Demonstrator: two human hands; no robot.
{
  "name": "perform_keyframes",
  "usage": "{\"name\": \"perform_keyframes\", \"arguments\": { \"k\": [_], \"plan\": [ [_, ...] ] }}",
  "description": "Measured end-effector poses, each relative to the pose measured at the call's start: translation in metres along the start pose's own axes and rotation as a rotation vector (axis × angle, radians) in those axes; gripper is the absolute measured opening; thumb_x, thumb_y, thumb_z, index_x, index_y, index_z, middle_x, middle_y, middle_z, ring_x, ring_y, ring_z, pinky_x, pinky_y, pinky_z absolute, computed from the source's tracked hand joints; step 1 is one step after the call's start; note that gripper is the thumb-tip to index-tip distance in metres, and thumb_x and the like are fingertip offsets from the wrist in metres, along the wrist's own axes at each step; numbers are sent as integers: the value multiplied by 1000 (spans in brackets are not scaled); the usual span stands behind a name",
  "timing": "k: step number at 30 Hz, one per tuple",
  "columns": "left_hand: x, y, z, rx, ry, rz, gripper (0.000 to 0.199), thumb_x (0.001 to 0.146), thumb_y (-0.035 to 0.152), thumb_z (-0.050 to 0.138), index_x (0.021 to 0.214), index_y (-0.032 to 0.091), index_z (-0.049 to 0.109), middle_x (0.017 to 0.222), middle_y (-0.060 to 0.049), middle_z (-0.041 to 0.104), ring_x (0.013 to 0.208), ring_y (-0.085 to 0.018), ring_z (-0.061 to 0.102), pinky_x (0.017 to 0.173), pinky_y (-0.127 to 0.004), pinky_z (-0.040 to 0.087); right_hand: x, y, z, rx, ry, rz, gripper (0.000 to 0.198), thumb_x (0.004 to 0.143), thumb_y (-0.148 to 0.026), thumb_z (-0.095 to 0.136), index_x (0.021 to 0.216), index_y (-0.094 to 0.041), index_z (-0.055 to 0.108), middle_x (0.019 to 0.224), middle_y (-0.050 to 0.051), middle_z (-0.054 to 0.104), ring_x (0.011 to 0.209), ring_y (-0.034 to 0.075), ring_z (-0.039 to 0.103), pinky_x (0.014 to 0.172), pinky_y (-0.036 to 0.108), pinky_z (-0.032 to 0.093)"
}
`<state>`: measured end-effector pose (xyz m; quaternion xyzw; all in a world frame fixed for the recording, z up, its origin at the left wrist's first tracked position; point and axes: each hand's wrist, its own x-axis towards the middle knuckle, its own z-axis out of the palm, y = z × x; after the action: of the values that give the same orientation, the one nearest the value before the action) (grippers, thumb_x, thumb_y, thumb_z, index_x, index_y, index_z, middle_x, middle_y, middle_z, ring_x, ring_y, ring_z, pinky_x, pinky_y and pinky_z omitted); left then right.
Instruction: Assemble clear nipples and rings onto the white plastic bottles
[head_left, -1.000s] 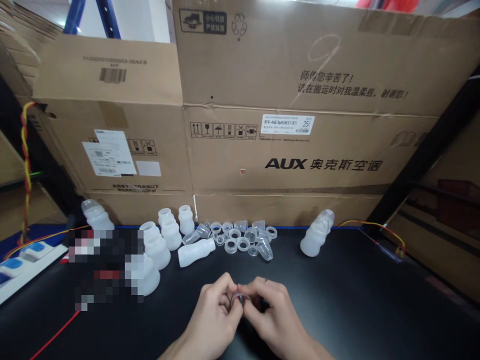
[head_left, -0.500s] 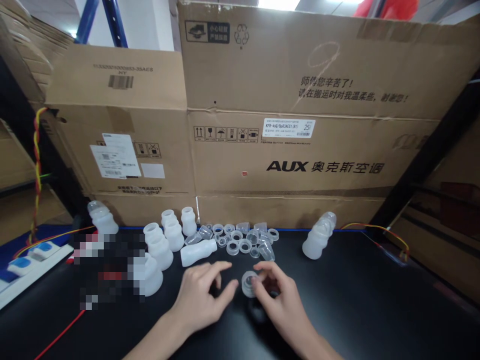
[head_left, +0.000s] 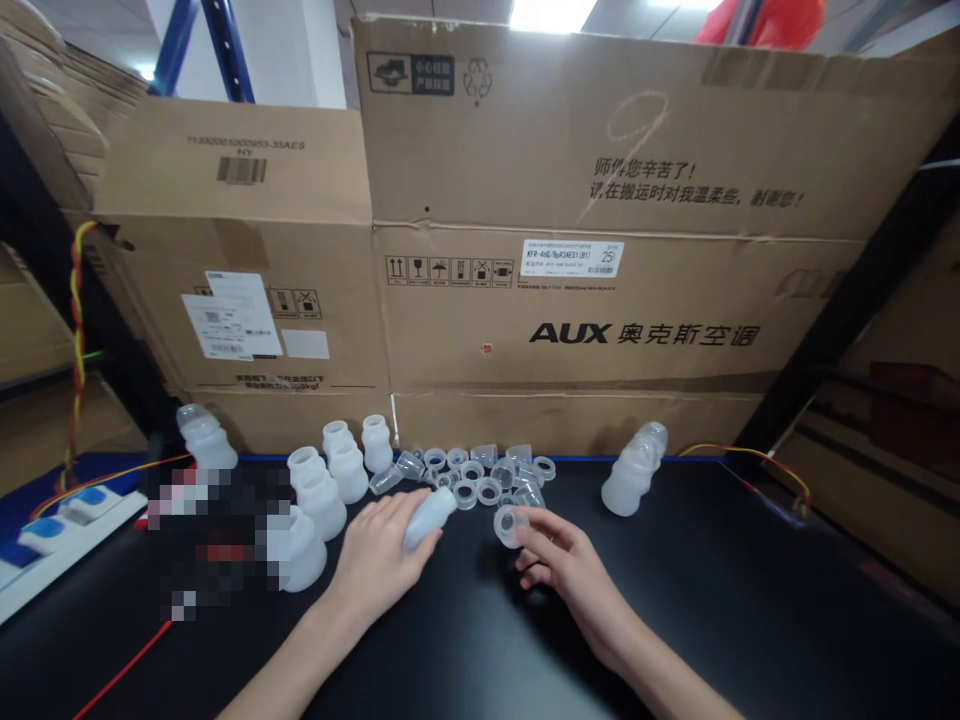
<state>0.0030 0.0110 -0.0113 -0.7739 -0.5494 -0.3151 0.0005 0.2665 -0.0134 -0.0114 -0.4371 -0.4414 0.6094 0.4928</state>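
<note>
My left hand (head_left: pixel 386 545) is wrapped round a white translucent plastic bottle (head_left: pixel 431 517), whose neck points away to the right. Between the thumb and fingers of my right hand (head_left: pixel 559 560) is a clear ring cap (head_left: pixel 510 526), raised off the black table and turned so its opening faces me. Just beyond both hands lies a loose cluster of clear ring caps (head_left: pixel 489 491) and clear dome covers (head_left: pixel 529 488). Left of my left hand several white open-necked bottles (head_left: pixel 319 500) stand upright.
Bottles with clear tops stand at the back left (head_left: pixel 206 440) and back right (head_left: pixel 634 475). A cardboard sheet (head_left: pixel 570 380) walls off the table's back edge. On the left are a power strip (head_left: pixel 67 535), a red wire (head_left: pixel 124 668) and a pixelated patch.
My left hand, earlier open above the table, has closed round the bottle that was lying there. My right hand has lifted the ring cap and tilted it towards me.
</note>
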Motion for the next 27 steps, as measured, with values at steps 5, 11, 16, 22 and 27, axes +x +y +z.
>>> {"name": "perform_keyframes", "arguments": {
  "k": [5, 11, 16, 22, 27],
  "plan": [
    [-12, 29, 10, -800, -185, -173, 50, 94, 39, 68, 140, 24, 56, 125, -10, 76, 110, -24, 75, 95, -35, 60, 2, -3, -4, -10, 73, -82, 56, 76, -53, 87, 117, -17, 75, 90, 3, 66, 72, 14, 61, 62, 25, 57],
    [-23, 46, 14, -981, -325, -169, 51, 88, 26, 75, 136, 26, 59, 135, -9, 71, 127, -26, 66, 113, -39, 48, 2, -1, -2, -75, 124, -238, 55, 76, -54, 87, 115, -17, 74, 96, 7, 70, 77, 19, 66, 62, 31, 61],
    [-22, 50, 12, -822, -317, -144, 54, 80, 18, 81, 130, 31, 67, 134, -4, 72, 125, -27, 65, 115, -40, 46, -6, 9, 3, -329, 73, -585, 25, 92, -37, 76, 113, -22, 76, 103, 8, 71, 83, 19, 70, 68, 28, 62],
    [-23, 48, 19, -821, -275, -121, 58, 76, 17, 82, 131, 29, 69, 129, -7, 75, 118, -30, 69, 110, -41, 52, -14, 13, 1, -708, -47, -992, 39, 96, -8, 62, 127, -31, 69, 119, 9, 71, 100, 22, 73, 85, 32, 63],
    [-24, 52, 12, -820, -287, -101, 55, 81, 21, 81, 133, 31, 69, 128, -6, 75, 118, -29, 69, 109, -41, 52, -17, 1, -6, -903, -137, -1042, 57, 92, 0, 56, 137, -34, 60, 133, 9, 67, 119, 26, 67, 98, 40, 59]
  ]
}}
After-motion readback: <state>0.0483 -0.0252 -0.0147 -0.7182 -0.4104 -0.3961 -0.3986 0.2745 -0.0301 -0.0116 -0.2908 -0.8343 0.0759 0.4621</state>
